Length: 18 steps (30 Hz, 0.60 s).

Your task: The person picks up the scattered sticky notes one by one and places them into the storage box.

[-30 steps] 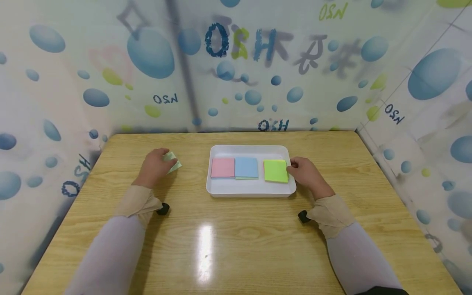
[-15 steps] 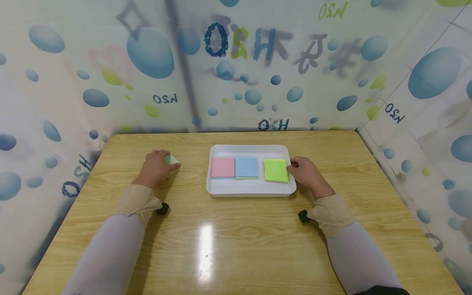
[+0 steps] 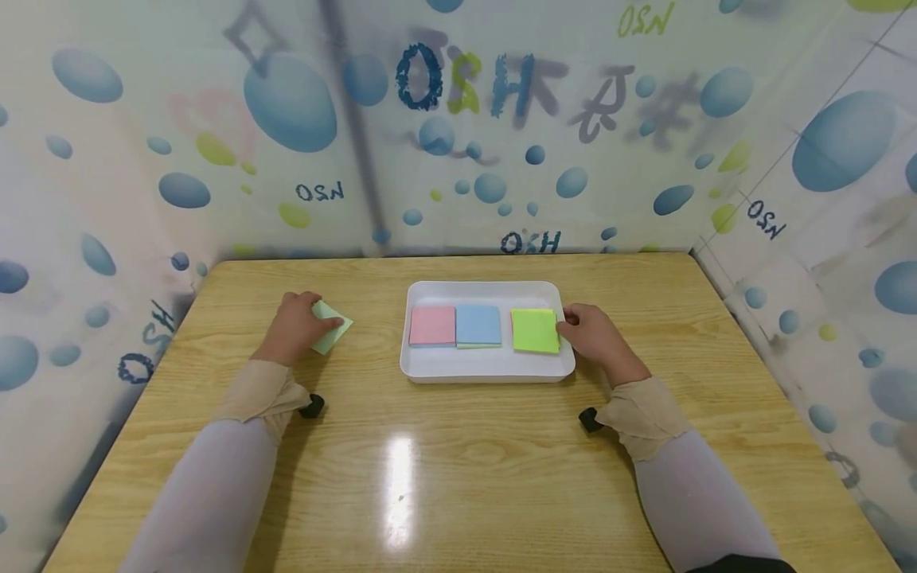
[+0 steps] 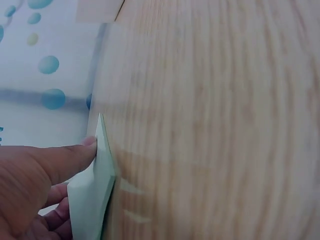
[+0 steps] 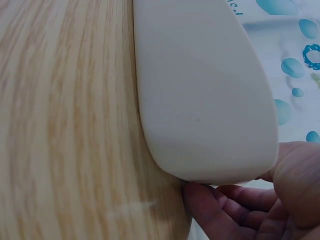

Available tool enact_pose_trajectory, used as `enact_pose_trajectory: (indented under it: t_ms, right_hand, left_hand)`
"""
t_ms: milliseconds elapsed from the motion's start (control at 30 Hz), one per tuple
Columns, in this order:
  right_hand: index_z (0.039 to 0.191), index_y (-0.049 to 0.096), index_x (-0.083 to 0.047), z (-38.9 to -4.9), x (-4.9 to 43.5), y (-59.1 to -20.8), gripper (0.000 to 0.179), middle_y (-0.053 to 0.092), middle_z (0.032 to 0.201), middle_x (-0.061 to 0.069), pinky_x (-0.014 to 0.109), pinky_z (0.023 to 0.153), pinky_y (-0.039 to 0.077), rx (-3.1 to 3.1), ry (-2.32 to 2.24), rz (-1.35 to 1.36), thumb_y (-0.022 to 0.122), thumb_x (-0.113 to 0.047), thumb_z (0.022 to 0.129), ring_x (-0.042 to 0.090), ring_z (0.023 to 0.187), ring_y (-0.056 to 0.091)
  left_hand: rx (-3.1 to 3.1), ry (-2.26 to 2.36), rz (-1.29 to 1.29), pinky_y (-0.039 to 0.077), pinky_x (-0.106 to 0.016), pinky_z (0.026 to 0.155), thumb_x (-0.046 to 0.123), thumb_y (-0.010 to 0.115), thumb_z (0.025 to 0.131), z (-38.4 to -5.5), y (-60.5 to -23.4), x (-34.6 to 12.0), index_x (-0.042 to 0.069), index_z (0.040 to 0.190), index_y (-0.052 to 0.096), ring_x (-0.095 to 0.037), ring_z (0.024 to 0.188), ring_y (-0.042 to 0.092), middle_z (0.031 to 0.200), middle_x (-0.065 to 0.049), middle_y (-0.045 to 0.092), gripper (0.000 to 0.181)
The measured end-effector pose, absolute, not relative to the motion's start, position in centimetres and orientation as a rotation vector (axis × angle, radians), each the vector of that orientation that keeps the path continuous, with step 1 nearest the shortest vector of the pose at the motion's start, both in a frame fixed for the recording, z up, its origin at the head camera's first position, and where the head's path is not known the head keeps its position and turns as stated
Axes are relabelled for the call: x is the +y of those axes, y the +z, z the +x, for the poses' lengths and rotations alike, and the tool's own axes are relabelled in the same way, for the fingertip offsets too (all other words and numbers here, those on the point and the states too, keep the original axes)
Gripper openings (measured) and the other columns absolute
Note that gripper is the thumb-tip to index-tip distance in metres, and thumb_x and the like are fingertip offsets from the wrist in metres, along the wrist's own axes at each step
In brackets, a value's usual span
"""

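Observation:
In the head view my left hand [image 3: 292, 328] pinches a pale green sticky note pad [image 3: 331, 326] on the left of the table. The left wrist view shows the thumb on one face of this pad [image 4: 92, 200] and the fingers behind it, its edge tilted up close over the wood. At the tray's right end, my right hand [image 3: 591, 333] grips the rim of the white tray [image 3: 487, 369]. Its fingers are at the outer wall in the right wrist view. Inside the tray lie pink [image 3: 432, 326], blue [image 3: 478, 325] and yellow-green [image 3: 535, 330] sticky note pads.
The wooden table [image 3: 458, 446] carries the tray towards its far side. A patterned cloth wall [image 3: 458, 159] closes off the back and both sides. Within the tray, a gap separates the blue pad from the yellow-green one.
My left hand has shifted slightly left, and the pale green pad in it has turned so that more of its face shows. My right hand and the tray stay where they were.

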State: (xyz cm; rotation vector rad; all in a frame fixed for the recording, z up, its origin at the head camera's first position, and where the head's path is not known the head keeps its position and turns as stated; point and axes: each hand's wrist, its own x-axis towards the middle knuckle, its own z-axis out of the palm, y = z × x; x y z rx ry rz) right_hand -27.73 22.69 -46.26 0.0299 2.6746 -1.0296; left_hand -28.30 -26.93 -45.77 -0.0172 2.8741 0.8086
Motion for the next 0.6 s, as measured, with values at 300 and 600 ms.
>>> enact_pose_trajectory:
  t_ms: [300,600]
  right_hand:
    - [0.145,0.054,0.003,-27.67,22.68,-46.34,0.045,0.062,0.131,0.021,0.040,0.094,0.049,2.669,-1.040,0.028,0.050,-0.020,0.107,0.031,0.111,0.055]
    - [0.146,0.053,0.004,-27.55,22.62,-45.98,0.045,0.061,0.133,0.021,0.041,0.095,0.049,2.669,-1.032,0.027,0.049,-0.020,0.107,0.031,0.112,0.054]
  left_hand:
    - [2.856,0.876,-0.116,0.049,-0.055,0.098,0.029,0.065,0.102,-28.26,-45.87,-27.25,-0.012,0.144,0.045,-0.047,0.123,0.048,0.141,-0.036,0.048,0.062]
    - [2.793,0.785,-0.205,0.052,-0.050,0.090,0.028,0.064,0.103,-28.20,-45.14,-27.09,-0.015,0.138,0.040,-0.040,0.108,0.056,0.132,-0.038,0.055,0.060]
